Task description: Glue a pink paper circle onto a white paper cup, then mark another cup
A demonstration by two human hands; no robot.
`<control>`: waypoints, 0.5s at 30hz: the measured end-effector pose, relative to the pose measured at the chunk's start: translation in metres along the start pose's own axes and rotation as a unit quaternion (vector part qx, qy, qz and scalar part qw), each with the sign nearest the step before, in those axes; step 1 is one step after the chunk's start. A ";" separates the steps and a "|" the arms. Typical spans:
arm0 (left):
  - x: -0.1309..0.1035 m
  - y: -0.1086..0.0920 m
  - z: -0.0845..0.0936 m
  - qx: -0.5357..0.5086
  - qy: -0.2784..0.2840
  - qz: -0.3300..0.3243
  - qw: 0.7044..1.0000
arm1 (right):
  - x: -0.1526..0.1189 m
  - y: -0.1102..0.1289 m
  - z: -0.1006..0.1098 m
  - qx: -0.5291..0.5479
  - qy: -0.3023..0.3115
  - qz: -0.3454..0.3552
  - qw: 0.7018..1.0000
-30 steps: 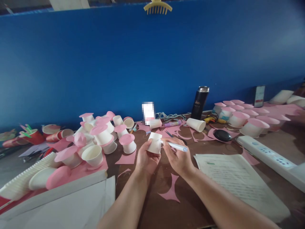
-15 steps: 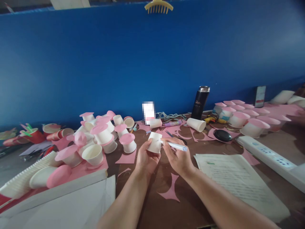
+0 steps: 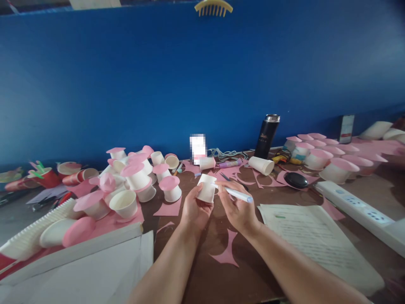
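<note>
My left hand (image 3: 196, 207) is closed around a white paper cup (image 3: 206, 189), held above the brown table. In my right hand (image 3: 238, 207) is a white marker (image 3: 237, 194), its tip at the right side of the cup; whether it touches cannot be made out. Any mark on the cup is too faint to see. Beneath the wrists lies a pink paper scrap (image 3: 228, 251). Just left of my left hand, a paper cup topped with a pink paper disc (image 3: 169, 183) stands on the table.
Several pink-topped cups (image 3: 136, 171) crowd the left, beside a stack of nested cups (image 3: 38, 232) and a white box (image 3: 95, 270). To the right are written sheets (image 3: 316, 240), a power strip (image 3: 357, 207), a black oval object (image 3: 295, 180) and a black thermos (image 3: 267, 136).
The marker's rear end has swung slightly right and down, with my right hand shifting a little. My left hand still holds the cup in nearly the same place.
</note>
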State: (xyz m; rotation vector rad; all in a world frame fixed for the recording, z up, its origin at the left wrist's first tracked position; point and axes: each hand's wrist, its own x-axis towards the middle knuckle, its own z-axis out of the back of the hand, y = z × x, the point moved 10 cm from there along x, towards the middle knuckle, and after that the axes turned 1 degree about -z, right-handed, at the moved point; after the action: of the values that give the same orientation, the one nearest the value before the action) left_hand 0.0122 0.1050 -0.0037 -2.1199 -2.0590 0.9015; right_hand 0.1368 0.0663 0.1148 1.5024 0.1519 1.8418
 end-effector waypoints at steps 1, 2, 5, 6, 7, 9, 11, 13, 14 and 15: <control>0.000 0.000 0.000 0.001 0.000 -0.001 1.000 | 0.000 0.000 -0.001 0.000 0.002 0.000 1.000; -0.001 0.000 0.000 0.002 0.000 -0.002 1.000 | 0.000 0.000 -0.001 0.000 0.003 -0.002 1.000; -0.001 -0.001 0.001 0.005 -0.003 -0.006 1.000 | 0.000 0.000 -0.002 -0.001 0.008 -0.003 1.000; -0.002 -0.001 0.001 0.006 -0.003 -0.006 1.000 | -0.001 0.001 -0.002 -0.002 0.011 -0.002 1.000; -0.002 -0.001 0.001 0.008 -0.004 -0.007 1.000 | -0.001 0.002 -0.003 -0.004 0.013 0.001 1.000; -0.002 -0.001 0.001 0.012 -0.005 -0.009 1.000 | -0.001 0.004 -0.004 -0.005 0.018 0.007 1.000; -0.003 -0.001 0.000 0.018 -0.001 -0.011 1.000 | -0.002 0.005 -0.004 -0.006 0.020 0.010 1.000; -0.003 -0.001 -0.002 0.024 0.004 -0.013 1.000 | -0.002 0.005 -0.005 -0.006 0.021 0.011 1.000; -0.004 -0.001 -0.002 0.027 0.007 -0.015 0.999 | -0.002 0.004 -0.005 -0.005 0.023 0.010 1.000; -0.004 -0.001 -0.003 0.031 0.009 -0.016 0.999 | -0.003 0.004 -0.006 -0.005 0.024 0.009 1.000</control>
State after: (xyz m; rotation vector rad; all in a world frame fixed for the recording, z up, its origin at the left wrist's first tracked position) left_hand 0.0131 0.1025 0.0005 -2.0515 -2.0234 0.9248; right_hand 0.1302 0.0641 0.1130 1.4571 0.1521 1.8923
